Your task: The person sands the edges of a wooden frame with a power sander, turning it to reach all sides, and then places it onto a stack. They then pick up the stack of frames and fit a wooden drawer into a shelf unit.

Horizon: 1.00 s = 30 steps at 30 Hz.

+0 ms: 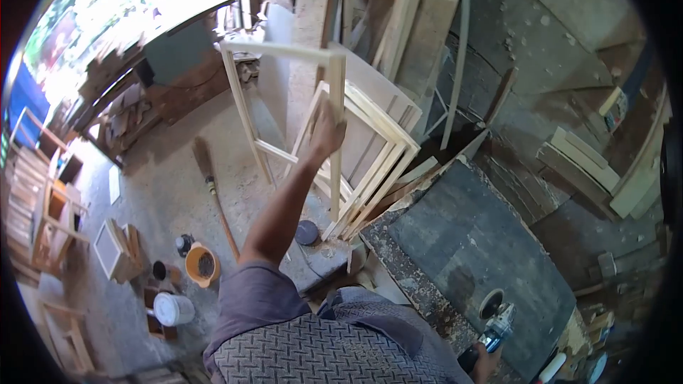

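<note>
My left hand [327,134] is stretched out ahead, shut on the right upright of a light wooden frame [242,110], which stands upright and slightly tilted. Just behind it, a stack of similar wooden frames [377,153] leans against the boards at the wall. At the bottom right edge, my right hand [486,364] grips a small angle grinder [498,327] with its disc [491,304] over the dark work board [462,235].
A broom [213,199] lies on the concrete floor. An orange bucket [201,264], a white tub [173,308] and small tins sit at lower left. Wooden crates [50,213] stand at the left. Planks [420,21] lean on the back wall, and offcuts [583,163] lie at the right.
</note>
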{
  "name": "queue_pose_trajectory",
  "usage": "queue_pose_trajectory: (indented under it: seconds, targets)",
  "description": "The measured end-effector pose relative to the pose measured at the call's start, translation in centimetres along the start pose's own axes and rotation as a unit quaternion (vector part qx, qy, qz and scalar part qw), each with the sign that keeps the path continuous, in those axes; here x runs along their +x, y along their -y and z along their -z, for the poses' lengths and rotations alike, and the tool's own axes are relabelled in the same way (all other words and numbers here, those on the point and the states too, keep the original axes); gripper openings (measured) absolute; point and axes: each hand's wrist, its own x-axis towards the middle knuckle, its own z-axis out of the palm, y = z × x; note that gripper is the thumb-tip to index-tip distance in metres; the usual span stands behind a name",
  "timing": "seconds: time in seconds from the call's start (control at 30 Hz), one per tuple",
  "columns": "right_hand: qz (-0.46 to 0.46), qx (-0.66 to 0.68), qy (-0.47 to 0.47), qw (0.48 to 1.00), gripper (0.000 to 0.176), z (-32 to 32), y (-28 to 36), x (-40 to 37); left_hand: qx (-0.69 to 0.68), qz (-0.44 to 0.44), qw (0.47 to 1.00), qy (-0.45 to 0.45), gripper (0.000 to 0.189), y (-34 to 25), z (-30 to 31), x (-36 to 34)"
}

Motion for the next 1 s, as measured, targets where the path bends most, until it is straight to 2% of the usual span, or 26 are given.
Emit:
queue_pose_trajectory:
  seconds: [0.07, 0.13, 0.2, 0.27, 0.3, 0.33, 0.37, 0.4, 0.43, 0.47, 0.5, 0.53, 0.57, 0.6, 0.63, 0.67, 0.73, 0.8, 0.83, 0.87, 0.93, 0.97, 1.0]
  targets:
    - [0.004, 0.012, -0.008, 1.0, 0.061, -1.0, 0.1, -0.9, -0.05, 0.091, 0.991, 0.089, 0.076, -2.0, -1.4, -2.9]
    - [-0.05, -0.015, -0.038, 0.998, 0.06, -2.4, 2.3, -2.0, -0.065, 0.013, 0.997, 0.033, 0.07, 2.6, -8.0, -5.0]
    - [-0.079, -0.044, -0.038, 0.995, 0.076, -3.0, 3.4, -2.9, -0.064, 0.012, 0.995, 0.081, 0.067, 4.0, -10.8, -6.2]
    - [-0.086, -0.001, -0.071, 0.994, 0.076, -4.9, 7.1, -4.9, -0.094, 0.045, 0.98, 0.168, 0.06, 5.1, -13.5, -6.9]
    - [-0.143, 0.091, -0.027, 0.985, 0.079, -5.3, 8.7, -5.5, -0.029, -0.053, 0.994, 0.093, 0.056, 7.8, -16.8, -7.2]
    - [-0.123, 0.064, -0.034, 0.99, 0.082, -5.2, 8.1, -5.9, -0.087, 0.034, 0.982, 0.164, 0.053, 10.8, -19.5, -7.9]
    - [-0.171, 0.052, -0.002, 0.984, 0.084, -5.4, 9.7, -6.3, -0.103, 0.034, 0.975, 0.195, 0.054, 12.8, -21.6, -7.8]
    - [-0.141, -0.025, -0.054, 0.988, 0.084, -6.1, 11.7, -6.7, -0.113, 0.019, 0.971, 0.209, 0.056, 15.9, -23.8, -8.7]
    - [-0.156, -0.009, -0.067, 0.985, 0.083, -6.2, 14.4, -8.0, -0.119, -0.001, 0.967, 0.224, 0.058, 18.7, -26.2, -8.7]
    - [-0.142, -0.05, -0.072, 0.986, 0.083, -6.1, 15.2, -8.3, -0.122, -0.022, 0.966, 0.228, 0.061, 22.9, -28.9, -8.5]
    - [-0.106, -0.051, -0.058, 0.991, 0.082, -5.5, 13.7, -8.2, -0.024, -0.074, 0.977, 0.2, 0.067, 25.6, -31.2, -8.0]
    - [-0.1, 0.015, -0.009, 0.995, 0.087, -5.0, 10.7, -7.8, -0.152, 0.029, 0.97, 0.186, 0.077, 20.8, -28.2, -8.8]
    - [-0.062, 0.035, -0.061, 0.996, 0.083, -5.4, 10.5, -8.2, -0.068, 0.008, 0.98, 0.187, 0.083, 18.9, -27.1, -9.1]
    - [-0.063, 0.047, -0.078, 0.994, 0.084, -5.4, 10.2, -8.3, -0.026, -0.035, 0.974, 0.222, 0.085, 17.3, -25.5, -8.8]
    - [-0.069, 0.034, -0.09, 0.993, 0.085, -5.3, 10.0, -8.4, 0.058, 0.031, 0.979, 0.191, 0.086, 11.4, -23.0, -10.0]
    - [-0.073, 0.02, -0.097, 0.992, 0.087, -5.1, 9.7, -8.5, 0.092, 0.025, 0.988, 0.124, 0.087, 8.3, -22.2, -11.0]
    - [-0.063, 0.033, -0.12, 0.99, 0.088, -4.5, 8.7, -9.4, 0.11, -0.035, 0.993, -0.03, 0.086, 5.5, -22.5, -12.3]
    - [-0.057, 0.049, -0.143, 0.987, 0.09, -4.6, 7.8, -10.7, 0.016, -0.033, 0.999, 0.014, 0.083, -0.7, -21.2, -14.0]
    - [-0.08, 0.029, -0.158, 0.984, 0.091, -4.4, 7.7, -11.4, 0.007, -0.19, 0.98, -0.051, 0.081, -2.5, -22.3, -14.7]
    - [-0.104, 0.008, -0.172, 0.98, 0.091, -4.1, 7.7, -12.0, -0.032, -0.206, 0.978, -0.016, 0.077, -6.8, -21.4, -15.6]
    - [-0.102, -0.015, -0.206, 0.973, 0.089, -2.4, 7.8, -14.4, -0.284, -0.213, 0.929, 0.103, 0.072, -13.8, -20.7, -19.5]
    - [-0.128, -0.018, -0.212, 0.969, 0.088, -1.3, 8.1, -15.7, -0.291, -0.215, 0.926, 0.107, 0.072, -16.6, -20.5, -21.2]
    - [-0.153, -0.02, -0.216, 0.964, 0.086, -0.5, 8.3, -16.7, -0.26, -0.275, 0.916, 0.135, 0.074, -19.0, -20.4, -22.6]
